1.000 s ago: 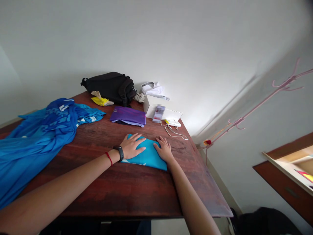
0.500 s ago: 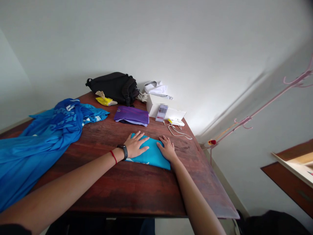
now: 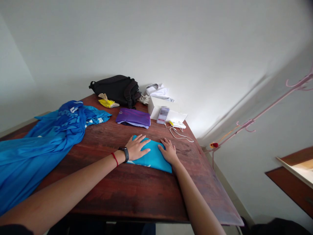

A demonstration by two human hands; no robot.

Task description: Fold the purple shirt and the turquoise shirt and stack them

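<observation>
A folded turquoise cloth garment lies flat on the dark wooden table, with some white print along its near edge. My left hand rests on its left part, fingers spread; a black band and a red string are on that wrist. On the right end of the cloth lies my right hand, palm down with the fingers stretched out. Behind the hands sits a folded purple garment. To the left, a rumpled blue garment spreads over the table's left side.
Along the wall stand a black backpack, a yellow packet, a white box and a white cloth bag. A white cable curls at the right. Beyond the table's right edge leans a pink coat rack.
The view has shifted slightly, so everything appears a little lower and further right. Both hands keep their places on the turquoise garment.
</observation>
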